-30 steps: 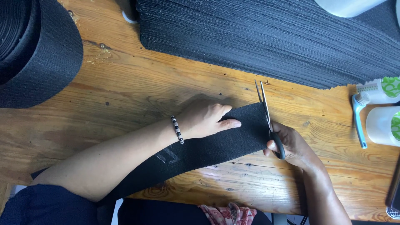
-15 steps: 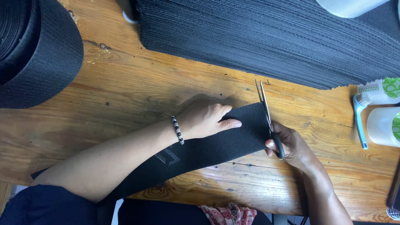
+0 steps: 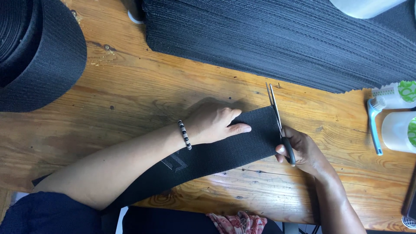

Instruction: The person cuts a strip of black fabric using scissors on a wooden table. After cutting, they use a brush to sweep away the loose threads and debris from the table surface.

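White plastic containers (image 3: pixel 401 130) stood well right of the fingers, contents not visible. Left hand (image 3: pixel 214 123) lay flat, fingers spread narrow, pressing the black strap (image 3: pixel 225 149) on the wooden table (image 3: pixel 143 86). Right hand (image 3: pixel 303 149) was curled around the scissors (image 3: pixel 277 115), blades nearly closed at the strap's end, just beyond the left fingertips.

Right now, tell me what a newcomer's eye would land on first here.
The two hands at the middle of the wooden table: the left hand lies flat on a black strap, while the right hand holds scissors along the strap's end. Behind them a big stack of cut black strips fills the far edge, and a large black roll sits at the far left corner.
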